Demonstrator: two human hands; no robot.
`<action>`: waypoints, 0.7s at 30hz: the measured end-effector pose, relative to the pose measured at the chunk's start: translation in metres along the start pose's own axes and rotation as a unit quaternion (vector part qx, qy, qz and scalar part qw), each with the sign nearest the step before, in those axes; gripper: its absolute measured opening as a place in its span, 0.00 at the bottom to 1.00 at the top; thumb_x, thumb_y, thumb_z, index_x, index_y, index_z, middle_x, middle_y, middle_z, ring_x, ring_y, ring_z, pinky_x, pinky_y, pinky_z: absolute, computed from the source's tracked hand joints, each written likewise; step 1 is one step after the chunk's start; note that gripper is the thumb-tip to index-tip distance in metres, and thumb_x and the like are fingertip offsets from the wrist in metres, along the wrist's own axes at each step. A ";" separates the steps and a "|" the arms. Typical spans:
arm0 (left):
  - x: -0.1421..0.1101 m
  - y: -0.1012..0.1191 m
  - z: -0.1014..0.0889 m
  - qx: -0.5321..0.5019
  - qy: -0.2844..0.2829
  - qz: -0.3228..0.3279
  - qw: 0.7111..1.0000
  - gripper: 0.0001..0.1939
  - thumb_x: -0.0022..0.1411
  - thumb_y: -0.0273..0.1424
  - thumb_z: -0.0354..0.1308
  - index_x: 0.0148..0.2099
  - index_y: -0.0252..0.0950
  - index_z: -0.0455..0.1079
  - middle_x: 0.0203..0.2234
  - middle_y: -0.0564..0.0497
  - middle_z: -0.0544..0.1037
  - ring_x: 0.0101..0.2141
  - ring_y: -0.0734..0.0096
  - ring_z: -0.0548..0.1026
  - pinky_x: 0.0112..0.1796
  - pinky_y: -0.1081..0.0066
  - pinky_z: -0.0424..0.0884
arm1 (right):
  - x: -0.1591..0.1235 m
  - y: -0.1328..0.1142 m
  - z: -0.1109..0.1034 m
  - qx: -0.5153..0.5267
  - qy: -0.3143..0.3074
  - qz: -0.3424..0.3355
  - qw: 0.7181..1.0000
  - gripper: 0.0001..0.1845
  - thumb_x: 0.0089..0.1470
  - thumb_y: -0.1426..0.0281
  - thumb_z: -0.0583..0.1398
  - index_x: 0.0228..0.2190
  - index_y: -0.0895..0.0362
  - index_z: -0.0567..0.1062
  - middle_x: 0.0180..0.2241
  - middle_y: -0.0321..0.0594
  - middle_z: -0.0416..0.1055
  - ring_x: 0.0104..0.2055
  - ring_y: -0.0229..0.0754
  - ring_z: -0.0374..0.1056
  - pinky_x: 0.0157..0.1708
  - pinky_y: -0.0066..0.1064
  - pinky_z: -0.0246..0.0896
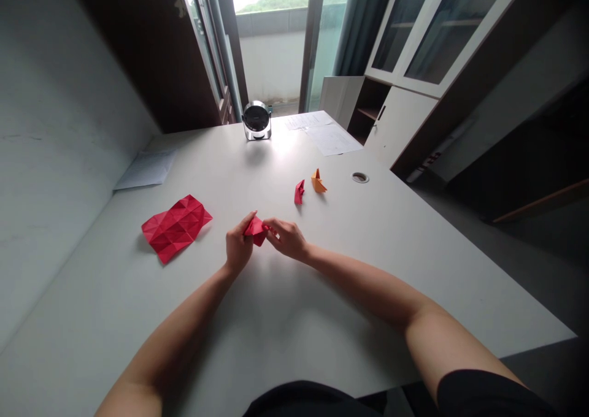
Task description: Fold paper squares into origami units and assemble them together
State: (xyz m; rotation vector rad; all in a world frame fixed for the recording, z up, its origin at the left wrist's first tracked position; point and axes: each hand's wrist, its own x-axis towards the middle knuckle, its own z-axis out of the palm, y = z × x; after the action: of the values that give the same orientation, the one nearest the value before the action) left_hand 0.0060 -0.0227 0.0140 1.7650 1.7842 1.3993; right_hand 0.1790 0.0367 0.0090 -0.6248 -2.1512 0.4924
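A small folded piece of red origami paper (257, 236) is held between both hands above the middle of the table. My left hand (238, 243) grips its left side, fingers closed round it with the thumb along the top edge. On the other side, my right hand (289, 239) pinches the right edge of the paper with thumb and fingertips. Parts of the folds are hidden behind the fingers. To the left lies a creased, opened red sheet (177, 228). Beyond my right hand stand a small red folded paper figure (299, 192) and an orange one (318, 181).
The white table (294, 331) bears a round black device on a silver stand (257, 121) at its far edge. Printed papers (332, 137) lie at the back right, more papers (145, 168) at the left wall. A cable hole (359, 177) is near the right edge.
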 end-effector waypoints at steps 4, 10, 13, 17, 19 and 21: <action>0.004 -0.005 0.001 -0.123 -0.008 -0.036 0.992 0.23 0.62 0.24 0.54 0.58 0.40 0.74 0.51 0.47 0.80 0.49 0.60 0.77 0.50 0.65 0.72 | 0.002 0.001 -0.001 0.079 0.019 0.060 0.995 0.08 0.65 0.68 0.55 0.40 0.55 0.73 0.30 0.37 0.74 0.26 0.35 0.66 0.33 0.27 0.62; 0.007 -0.018 0.010 -0.265 -0.030 -0.101 0.959 0.23 0.57 0.25 0.57 0.56 0.38 0.76 0.51 0.46 0.79 0.52 0.58 0.76 0.54 0.60 0.71 | 0.007 0.011 0.001 0.316 0.020 0.137 0.939 0.07 0.62 0.66 0.58 0.37 0.56 0.75 0.26 0.36 0.72 0.27 0.37 0.68 0.30 0.29 0.65; 0.007 -0.018 0.013 -0.331 -0.055 -0.120 0.934 0.23 0.56 0.27 0.62 0.55 0.38 0.76 0.51 0.45 0.79 0.52 0.56 0.75 0.53 0.59 0.71 | 0.010 0.021 0.003 0.410 0.035 0.174 0.894 0.07 0.58 0.66 0.61 0.36 0.57 0.76 0.25 0.36 0.72 0.25 0.37 0.67 0.28 0.30 0.66; 0.007 -0.012 0.013 -0.375 -0.120 -0.124 0.911 0.26 0.56 0.31 0.67 0.58 0.38 0.74 0.49 0.44 0.80 0.47 0.57 0.78 0.51 0.58 0.73 | 0.013 0.032 0.002 0.446 0.072 0.226 0.863 0.06 0.54 0.68 0.62 0.34 0.57 0.76 0.26 0.36 0.73 0.26 0.37 0.68 0.28 0.30 0.67; 0.007 -0.013 0.013 -0.383 -0.118 -0.127 0.907 0.26 0.56 0.32 0.68 0.57 0.37 0.75 0.44 0.44 0.81 0.41 0.60 0.79 0.48 0.57 0.74 | 0.013 0.036 0.002 0.449 0.088 0.244 0.855 0.06 0.53 0.68 0.62 0.33 0.57 0.77 0.26 0.35 0.73 0.25 0.37 0.68 0.27 0.30 0.67; 0.008 -0.016 0.013 -0.382 -0.093 -0.133 0.910 0.22 0.56 0.33 0.68 0.54 0.36 0.77 0.41 0.44 0.82 0.36 0.62 0.80 0.45 0.58 0.75 | 0.013 0.039 0.001 0.449 0.098 0.254 0.851 0.06 0.52 0.69 0.62 0.32 0.57 0.77 0.25 0.36 0.73 0.25 0.37 0.69 0.27 0.29 0.67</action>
State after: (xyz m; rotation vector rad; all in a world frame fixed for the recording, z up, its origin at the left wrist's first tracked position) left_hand 0.0036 -0.0067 -0.0009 1.1389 1.0849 1.4668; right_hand 0.1811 0.0753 -0.0049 -0.6375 -1.2997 1.5283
